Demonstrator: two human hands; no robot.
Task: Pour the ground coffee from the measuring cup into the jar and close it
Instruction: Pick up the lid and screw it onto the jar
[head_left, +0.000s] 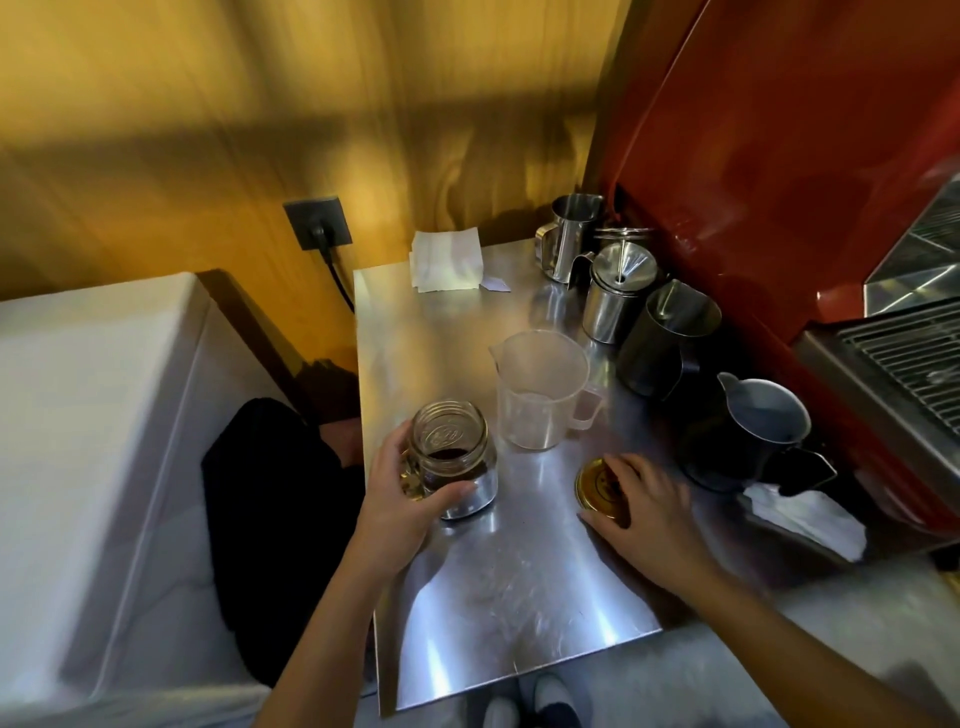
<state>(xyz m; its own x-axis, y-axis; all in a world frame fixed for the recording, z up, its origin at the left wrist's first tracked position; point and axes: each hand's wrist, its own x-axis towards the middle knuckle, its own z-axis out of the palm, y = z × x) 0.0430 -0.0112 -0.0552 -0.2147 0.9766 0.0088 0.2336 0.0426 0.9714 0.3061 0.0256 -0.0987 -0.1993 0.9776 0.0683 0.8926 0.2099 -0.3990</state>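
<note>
A glass jar (457, 457) with dark ground coffee at its bottom stands open on the steel counter (509, 582). My left hand (405, 499) wraps around its left side and base. Behind it to the right stands a clear plastic measuring cup (540, 395), upright and empty-looking. A gold metal lid (597, 486) lies flat on the counter to the right of the jar. My right hand (649, 514) rests over the lid, fingers curled around its right and near edge; the lid still lies on the counter.
Steel and dark milk pitchers (670, 338) crowd the back right beside a red coffee machine (779, 182). Folded white paper (449, 260) lies at the back. A white cloth (810, 519) sits near the right. The counter's left edge drops off near the jar.
</note>
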